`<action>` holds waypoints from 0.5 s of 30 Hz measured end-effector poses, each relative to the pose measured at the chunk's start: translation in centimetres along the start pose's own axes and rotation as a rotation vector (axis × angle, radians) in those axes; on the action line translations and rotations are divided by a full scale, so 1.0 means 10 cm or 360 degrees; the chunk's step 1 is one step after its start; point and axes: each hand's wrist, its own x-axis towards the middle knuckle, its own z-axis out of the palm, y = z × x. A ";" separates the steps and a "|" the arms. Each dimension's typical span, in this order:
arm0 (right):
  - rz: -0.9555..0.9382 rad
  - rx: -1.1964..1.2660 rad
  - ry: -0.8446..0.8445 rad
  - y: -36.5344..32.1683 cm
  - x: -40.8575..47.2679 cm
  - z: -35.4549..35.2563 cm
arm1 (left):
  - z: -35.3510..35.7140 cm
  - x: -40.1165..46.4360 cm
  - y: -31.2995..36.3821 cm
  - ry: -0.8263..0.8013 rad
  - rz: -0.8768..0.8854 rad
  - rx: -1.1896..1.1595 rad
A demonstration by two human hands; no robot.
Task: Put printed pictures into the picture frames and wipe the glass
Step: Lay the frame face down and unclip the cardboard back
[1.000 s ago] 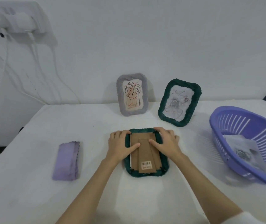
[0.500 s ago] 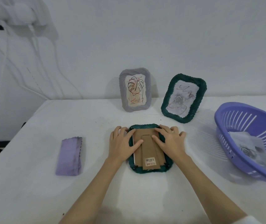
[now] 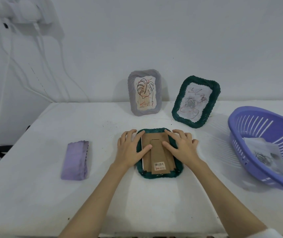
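A dark green picture frame (image 3: 160,176) lies face down in the middle of the table. Its brown cardboard back (image 3: 158,152) with a barcode sticker faces up, and a white paper edge shows along its left side. My left hand (image 3: 130,149) rests on the frame's left side with its thumb pressing the cardboard. My right hand (image 3: 182,148) lies on the right side, thumb on the cardboard, fingers spread flat. A folded purple cloth (image 3: 75,160) lies to the left.
A grey frame (image 3: 144,92) with a leaf picture and a green frame (image 3: 196,100) with a rose picture stand against the wall. A purple basket (image 3: 250,121) holding printed pictures (image 3: 264,155) sits at the right. Cables hang on the wall at left.
Both hands stay on the frame's back; the fingers have spread a little flatter. The camera has tilted, so everything sits slightly differently in view.
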 end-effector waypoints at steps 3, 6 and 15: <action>-0.0034 0.0220 0.0088 0.05 -0.36 -0.10 | -0.10 -0.26 0.04 -0.0031 0.0094 -0.0306; -0.0141 0.0263 0.0073 0.10 -0.67 -0.16 | -0.21 -0.56 0.07 -0.0154 0.0230 -0.0330; -0.0126 0.0351 0.0034 0.14 -0.87 -0.09 | -0.11 -0.75 0.03 -0.0046 0.0243 -0.0477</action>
